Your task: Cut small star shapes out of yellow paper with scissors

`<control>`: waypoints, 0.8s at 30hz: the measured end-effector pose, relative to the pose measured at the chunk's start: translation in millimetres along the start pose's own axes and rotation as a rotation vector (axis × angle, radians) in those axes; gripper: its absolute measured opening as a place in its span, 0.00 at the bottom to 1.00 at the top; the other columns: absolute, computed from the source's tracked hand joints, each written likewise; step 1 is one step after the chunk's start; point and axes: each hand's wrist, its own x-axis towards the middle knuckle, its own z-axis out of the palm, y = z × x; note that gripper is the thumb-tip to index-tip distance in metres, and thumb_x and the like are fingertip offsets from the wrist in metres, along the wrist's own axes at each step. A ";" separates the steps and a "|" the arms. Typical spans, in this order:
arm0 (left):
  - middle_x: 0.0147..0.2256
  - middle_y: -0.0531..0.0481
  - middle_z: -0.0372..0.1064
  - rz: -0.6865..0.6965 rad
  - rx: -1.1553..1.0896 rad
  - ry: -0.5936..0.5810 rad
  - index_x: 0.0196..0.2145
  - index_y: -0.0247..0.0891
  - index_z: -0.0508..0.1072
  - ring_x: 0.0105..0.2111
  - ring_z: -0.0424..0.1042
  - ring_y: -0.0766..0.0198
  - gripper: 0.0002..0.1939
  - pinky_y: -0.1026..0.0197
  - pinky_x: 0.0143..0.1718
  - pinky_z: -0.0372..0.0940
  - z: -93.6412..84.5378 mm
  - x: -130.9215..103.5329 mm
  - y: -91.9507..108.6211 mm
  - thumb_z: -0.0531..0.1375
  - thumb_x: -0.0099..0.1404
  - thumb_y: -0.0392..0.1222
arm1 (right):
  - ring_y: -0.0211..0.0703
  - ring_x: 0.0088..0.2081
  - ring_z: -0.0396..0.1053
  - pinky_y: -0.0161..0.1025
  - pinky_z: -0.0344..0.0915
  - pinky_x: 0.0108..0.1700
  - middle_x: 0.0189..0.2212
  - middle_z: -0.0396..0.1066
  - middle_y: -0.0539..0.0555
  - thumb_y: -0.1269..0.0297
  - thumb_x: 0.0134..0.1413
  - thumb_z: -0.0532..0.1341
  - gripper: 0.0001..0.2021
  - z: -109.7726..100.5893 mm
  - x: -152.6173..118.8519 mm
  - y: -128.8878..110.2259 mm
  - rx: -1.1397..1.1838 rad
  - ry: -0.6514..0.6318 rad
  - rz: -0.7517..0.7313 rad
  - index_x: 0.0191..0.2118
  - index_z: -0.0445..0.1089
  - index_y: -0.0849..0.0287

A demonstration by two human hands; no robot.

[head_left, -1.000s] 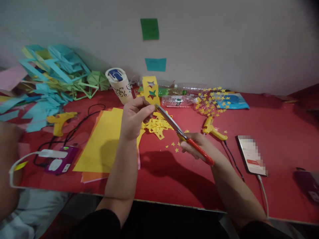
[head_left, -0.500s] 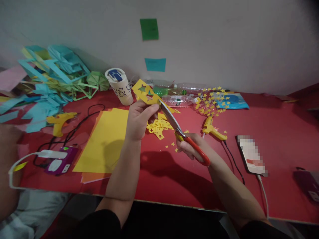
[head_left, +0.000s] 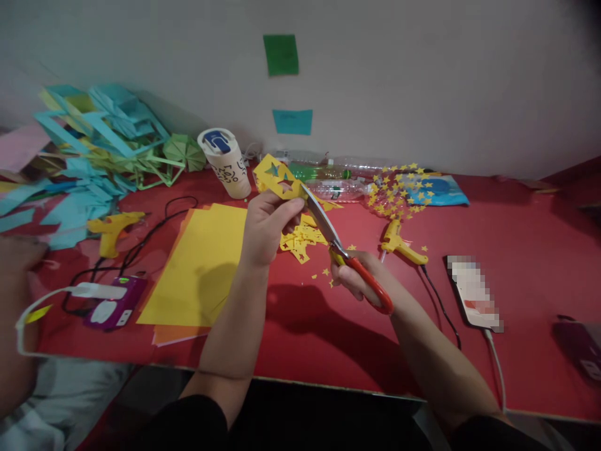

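My left hand (head_left: 268,224) pinches a strip of yellow paper (head_left: 267,176) with star-shaped holes, held up above the red table. My right hand (head_left: 354,279) is closed round the red handles of a pair of scissors (head_left: 323,222). The blade tips meet the paper's right edge, just beside my left thumb. Below lies a pile of yellow paper scraps (head_left: 303,240), some with star cut-outs. Several small yellow paper stars (head_left: 325,272) are scattered on the table near the scissors. A stack of yellow sheets (head_left: 188,269) rests left of my left forearm.
Two yellow glue guns (head_left: 404,247) lie right and left. Behind are plastic bottles (head_left: 335,189), a star-covered clear object (head_left: 397,194) and a cup (head_left: 228,166). A phone (head_left: 472,291), a purple power strip (head_left: 115,305), folded paper shapes (head_left: 113,125) and another person's arm (head_left: 16,313) flank the workspace.
My left hand and the yellow paper have shifted slightly right and down. The scissor blades look more closed at the paper, and my right hand has moved a little left.
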 end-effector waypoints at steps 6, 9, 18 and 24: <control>0.15 0.57 0.61 -0.016 -0.008 0.004 0.19 0.37 0.69 0.15 0.58 0.76 0.08 0.71 0.14 0.55 0.7 -1.1 -1.5 0.62 0.53 0.39 | 0.31 0.14 0.52 0.33 0.49 0.17 0.15 0.58 0.45 0.37 0.53 0.54 0.25 2.5 -1.0 2.8 0.027 0.023 0.036 0.24 0.58 0.56; 0.15 0.57 0.61 -0.016 -0.016 -0.003 0.19 0.37 0.69 0.15 0.58 0.76 0.08 0.71 0.14 0.55 1.1 -0.6 -1.6 0.61 0.53 0.39 | 0.31 0.13 0.53 0.33 0.49 0.16 0.16 0.60 0.46 0.36 0.51 0.54 0.25 2.7 -1.4 1.8 0.031 0.034 0.071 0.24 0.59 0.56; 0.14 0.58 0.61 -0.024 -0.051 0.002 0.19 0.36 0.69 0.14 0.58 0.77 0.07 0.72 0.13 0.54 2.9 -0.7 2.3 0.61 0.51 0.38 | 0.31 0.12 0.51 0.33 0.47 0.15 0.12 0.53 0.43 0.39 0.47 0.57 0.23 2.0 -0.2 -4.7 -0.002 0.056 0.094 0.21 0.57 0.55; 0.14 0.58 0.61 -0.019 -0.074 -0.011 0.18 0.37 0.69 0.14 0.58 0.77 0.06 0.72 0.13 0.53 0.9 -0.1 2.6 0.61 0.50 0.38 | 0.31 0.14 0.51 0.32 0.48 0.17 0.13 0.54 0.44 0.44 0.48 0.57 0.20 -0.6 0.3 -1.3 -0.019 0.061 0.055 0.20 0.58 0.56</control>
